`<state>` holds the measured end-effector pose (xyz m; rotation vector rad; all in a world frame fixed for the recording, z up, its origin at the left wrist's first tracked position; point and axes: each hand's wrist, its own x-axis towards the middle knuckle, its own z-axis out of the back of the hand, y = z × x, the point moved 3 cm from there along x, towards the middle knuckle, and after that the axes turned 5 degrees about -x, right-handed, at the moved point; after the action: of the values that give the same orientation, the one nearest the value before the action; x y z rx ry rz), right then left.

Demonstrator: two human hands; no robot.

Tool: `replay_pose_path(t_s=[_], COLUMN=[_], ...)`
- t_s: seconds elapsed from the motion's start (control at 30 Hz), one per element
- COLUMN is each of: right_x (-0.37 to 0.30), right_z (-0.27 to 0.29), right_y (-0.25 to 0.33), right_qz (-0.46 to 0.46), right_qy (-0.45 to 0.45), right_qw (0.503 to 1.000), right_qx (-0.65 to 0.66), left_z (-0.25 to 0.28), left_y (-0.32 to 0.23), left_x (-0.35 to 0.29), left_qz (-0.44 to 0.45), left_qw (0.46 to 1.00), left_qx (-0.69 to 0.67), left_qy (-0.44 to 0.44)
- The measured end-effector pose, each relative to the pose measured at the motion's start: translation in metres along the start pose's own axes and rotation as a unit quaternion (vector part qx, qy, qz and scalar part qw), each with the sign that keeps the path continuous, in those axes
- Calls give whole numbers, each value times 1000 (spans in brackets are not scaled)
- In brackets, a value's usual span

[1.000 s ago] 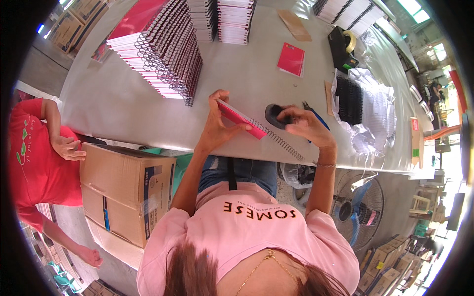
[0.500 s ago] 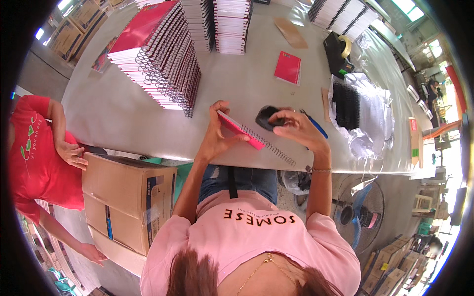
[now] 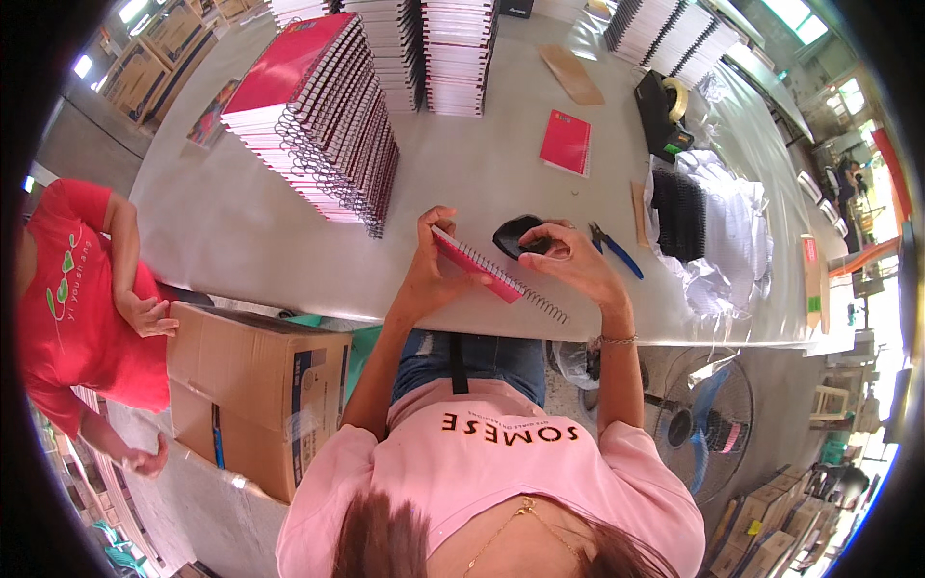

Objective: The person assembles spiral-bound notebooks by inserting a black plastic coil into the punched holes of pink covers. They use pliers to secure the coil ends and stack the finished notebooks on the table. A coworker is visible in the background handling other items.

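Grey tabletop [image 3: 241, 231] carried everything, with tall leaning stacks of red spiral notebooks [image 3: 318, 116] at the far left. A cardboard box [image 3: 255, 400] stood on the floor just beside the tabletop's near edge, next to a co-worker in a red shirt [image 3: 67, 318]. A heap of clear plastic sleeves [image 3: 742, 250] with a bundle of black binding coils [image 3: 682, 214] lay at the right.

Pink spiral notebook [image 3: 479, 267]: thin, pink cover, wire coil trailing off its lower right end, tilted, held above the near edge of the tabletop. Left hand [image 3: 436, 265] gripped it, fingers pressed on its upper end and underside. Right hand [image 3: 564, 260] pinched the notebook's right portion, fingers curled, just in front of a black tool [image 3: 515, 234] on the tabletop. Blue-handled pliers [image 3: 617, 252] lay just right of that hand.

Versus 1.0 s ago: both hands and notebook sat slightly farther onto the tabletop; notebook still tilted the same way.
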<state>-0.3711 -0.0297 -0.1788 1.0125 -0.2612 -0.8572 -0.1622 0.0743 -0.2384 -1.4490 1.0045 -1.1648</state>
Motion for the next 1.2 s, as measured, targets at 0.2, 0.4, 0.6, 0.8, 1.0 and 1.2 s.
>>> replay_pose_path(t_s=[0.2, 0.4, 0.6, 0.8, 1.0, 1.2], right_x=[-14, -8, -1, -3, 8, 17], right_z=[-5, -1, -7, -14, -15, -17], right_y=[14, 29, 12, 37, 30, 14], right_qz=[61, 61, 42, 118, 92, 105], right_qy=[146, 128, 148, 146, 52, -204], right_qw=[965, 981, 962, 970, 992, 958], right_qx=[210, 129, 227, 156, 74, -171], left_z=[1, 1, 2, 2, 0, -5], left_y=[-2, -1, 1, 8, 4, -3], left_x=[-1, 1, 1, 1, -2, -1], left_qz=[-8, 12, 14, -8, -1, -17], left_qw=[999, 1000, 1000, 1000, 1000, 1000], left_qx=[38, 28, 27, 7, 15, 9], left_qy=[-15, -5, 0, 4, 9, -21])
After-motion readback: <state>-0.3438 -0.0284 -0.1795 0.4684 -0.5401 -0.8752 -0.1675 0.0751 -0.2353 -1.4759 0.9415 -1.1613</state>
